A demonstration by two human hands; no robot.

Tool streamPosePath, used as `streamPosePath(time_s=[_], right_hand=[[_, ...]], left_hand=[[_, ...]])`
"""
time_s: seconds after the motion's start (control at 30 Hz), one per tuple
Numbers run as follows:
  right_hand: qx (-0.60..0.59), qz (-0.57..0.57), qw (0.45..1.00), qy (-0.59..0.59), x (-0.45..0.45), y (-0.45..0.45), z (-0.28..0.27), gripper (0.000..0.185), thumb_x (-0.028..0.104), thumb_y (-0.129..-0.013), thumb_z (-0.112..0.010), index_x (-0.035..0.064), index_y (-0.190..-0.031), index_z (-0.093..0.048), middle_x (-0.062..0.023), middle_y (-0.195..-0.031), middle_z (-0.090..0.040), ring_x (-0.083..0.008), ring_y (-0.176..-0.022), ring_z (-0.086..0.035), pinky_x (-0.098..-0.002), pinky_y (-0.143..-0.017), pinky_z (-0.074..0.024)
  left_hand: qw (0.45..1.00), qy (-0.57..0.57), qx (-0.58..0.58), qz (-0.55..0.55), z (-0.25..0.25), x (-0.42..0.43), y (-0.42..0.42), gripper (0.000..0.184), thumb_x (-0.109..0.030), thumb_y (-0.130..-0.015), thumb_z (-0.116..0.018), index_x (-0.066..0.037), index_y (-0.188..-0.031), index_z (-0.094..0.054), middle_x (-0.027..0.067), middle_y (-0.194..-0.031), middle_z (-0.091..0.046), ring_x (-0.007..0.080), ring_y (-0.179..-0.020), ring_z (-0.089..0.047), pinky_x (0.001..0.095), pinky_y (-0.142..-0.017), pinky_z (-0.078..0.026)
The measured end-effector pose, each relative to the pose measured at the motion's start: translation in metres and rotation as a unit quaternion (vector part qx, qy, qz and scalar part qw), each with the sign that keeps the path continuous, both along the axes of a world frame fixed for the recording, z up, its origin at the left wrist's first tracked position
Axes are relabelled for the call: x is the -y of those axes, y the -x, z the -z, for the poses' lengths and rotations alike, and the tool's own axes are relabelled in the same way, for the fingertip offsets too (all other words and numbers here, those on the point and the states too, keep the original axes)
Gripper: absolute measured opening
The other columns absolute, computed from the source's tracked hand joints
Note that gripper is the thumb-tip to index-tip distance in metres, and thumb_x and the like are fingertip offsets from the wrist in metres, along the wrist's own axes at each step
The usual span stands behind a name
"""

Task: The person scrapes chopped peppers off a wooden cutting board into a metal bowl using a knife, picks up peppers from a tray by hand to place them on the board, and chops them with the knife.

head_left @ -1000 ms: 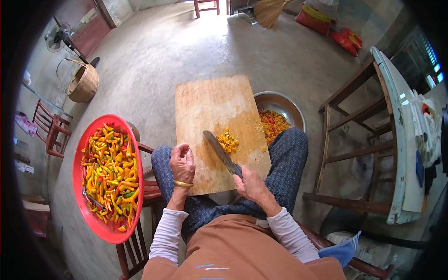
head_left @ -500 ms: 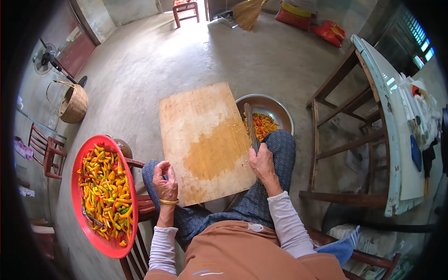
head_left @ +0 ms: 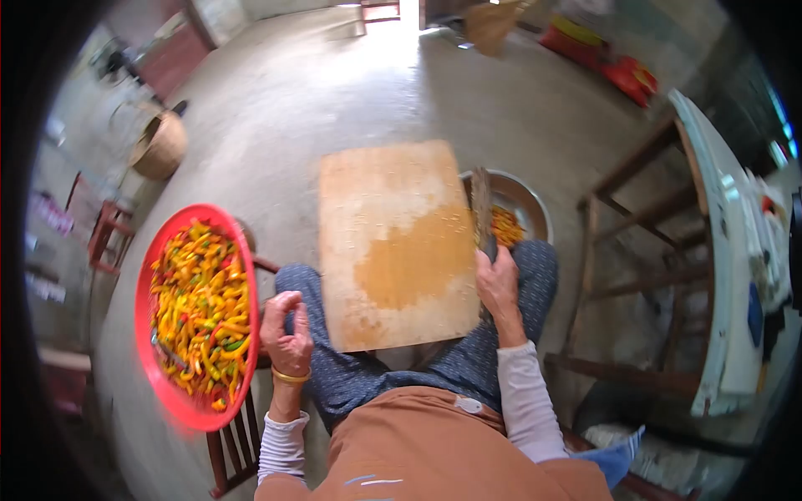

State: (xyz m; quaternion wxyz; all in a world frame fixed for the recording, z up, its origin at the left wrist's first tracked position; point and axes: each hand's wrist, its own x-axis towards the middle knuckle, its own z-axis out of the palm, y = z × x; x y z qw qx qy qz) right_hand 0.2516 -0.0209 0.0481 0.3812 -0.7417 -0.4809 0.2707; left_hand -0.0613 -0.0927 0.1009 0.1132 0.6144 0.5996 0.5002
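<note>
Since one second ago, the knife (head_left: pixel 481 209) has gone from the middle of the board (head_left: pixel 393 242) to its right edge, and the chopped heap that lay beside it is off the wood. Now right of the frame's centre, it points at the top edge, its long axis nearly vertical and leaning slightly left, blade in front of the left side of the metal basin (head_left: pixel 536 209); whether it touches the board I cannot tell. The right hand (head_left: pixel 499 285) has its fingers wrapped around the handle at the lower end. Chopped peppers (head_left: pixel 506 225) lie in the basin. Left of centre, the left hand (head_left: pixel 286 338) has loosely curled fingers, thumb apart, near the red tray (head_left: pixel 145 309) of whole peppers (head_left: pixel 200 309).
</note>
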Motion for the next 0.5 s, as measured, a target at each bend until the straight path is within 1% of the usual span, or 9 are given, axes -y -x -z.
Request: streamPosePath(time_s=[0.03, 0.1, 0.13, 0.23, 0.3, 0.4, 0.5], right_hand=[[-0.027, -0.017, 0.999, 0.011, 0.005, 0.009, -0.009, 0.033, 0.026, -0.082, -0.055, -0.0050, -0.091, -0.054, -0.0299, -0.084, -0.060, -0.0428, -0.082, -0.060, -0.0439, -0.070, -0.0467], [-0.034, -0.059, 0.998, 0.017, 0.013, 0.024, -0.005, 0.033, 0.026, -0.082, -0.056, -0.0049, -0.091, -0.055, -0.0281, -0.081, -0.060, -0.0416, -0.080, -0.060, -0.0436, -0.069, -0.0463], [-0.046, -0.070, 0.995, 0.051, 0.016, 0.032, -0.001, 0.032, 0.026, -0.081, -0.057, -0.0048, -0.092, -0.055, -0.0276, -0.081, -0.060, -0.0413, -0.079, -0.060, -0.0434, -0.068, -0.0462], [-0.077, -0.122, 0.987, 0.069, 0.025, 0.048, 0.003, 0.030, 0.023, -0.081, -0.059, -0.0044, -0.091, -0.055, -0.0265, -0.078, -0.060, -0.0413, -0.077, -0.060, -0.0442, -0.065, -0.0460], [-0.034, -0.138, 0.988, 0.055, 0.028, 0.057, 0.000, 0.028, 0.022, -0.082, -0.059, -0.0041, -0.091, -0.054, -0.0263, -0.077, -0.059, -0.0418, -0.075, -0.060, -0.0447, -0.064, -0.0459], [0.003, -0.149, 0.988, 0.030, 0.030, 0.063, 0.002, 0.026, 0.021, -0.083, -0.058, -0.0035, -0.091, -0.053, -0.0263, -0.076, -0.059, -0.0424, -0.073, -0.060, -0.0451, -0.062, -0.0459], [0.007, -0.150, 0.989, 0.014, 0.031, 0.067, 0.003, 0.023, 0.019, -0.084, -0.056, -0.0030, -0.089, -0.051, -0.0254, -0.073, -0.058, -0.0421, -0.069, -0.059, -0.0449, -0.059, -0.0453]], left_hand=[[1.000, -0.010, -0.023, 0.008, -0.005, 0.007, 0.006, 0.019, 0.008, -0.076, -0.059, 0.001, -0.093, -0.059, 0.0118, -0.088, -0.060, 0.0226, -0.082, -0.058, 0.0303, -0.076, -0.047], [0.998, -0.002, -0.057, 0.018, -0.026, 0.023, 0.011, 0.020, 0.008, -0.074, -0.061, 0.001, -0.092, -0.060, 0.0129, -0.088, -0.060, 0.0257, -0.081, -0.058, 0.0318, -0.074, -0.047], [0.996, 0.001, -0.093, 0.008, -0.036, 0.031, 0.016, 0.021, 0.007, -0.073, -0.063, 0.000, -0.092, -0.061, 0.0123, -0.088, -0.060, 0.0270, -0.081, -0.058, 0.0328, -0.073, -0.046], [0.972, -0.022, -0.230, -0.034, -0.068, 0.044, 0.039, 0.023, 0.003, -0.071, -0.065, -0.002, -0.094, -0.061, 0.0114, -0.087, -0.060, 0.0290, -0.083, -0.057, 0.0368, -0.077, -0.045], [0.951, -0.003, -0.300, -0.073, -0.085, 0.050, 0.061, 0.024, 0.000, -0.069, -0.066, -0.003, -0.093, -0.061, 0.0115, -0.090, -0.059, 0.0304, -0.087, -0.056, 0.0397, -0.080, -0.044], [0.941, 0.071, -0.317, -0.093, -0.101, 0.047, 0.099, 0.024, -0.004, -0.070, -0.066, -0.003, -0.094, -0.061, 0.0134, -0.092, -0.059, 0.0314, -0.090, -0.055, 0.0395, -0.082, -0.043], [0.940, 0.074, -0.320, -0.093, -0.095, 0.020, 0.132, 0.021, -0.009, -0.071, -0.068, -0.002, -0.090, -0.063, 0.0144, -0.092, -0.061, 0.0314, -0.088, -0.057, 0.0392, -0.080, -0.045]])
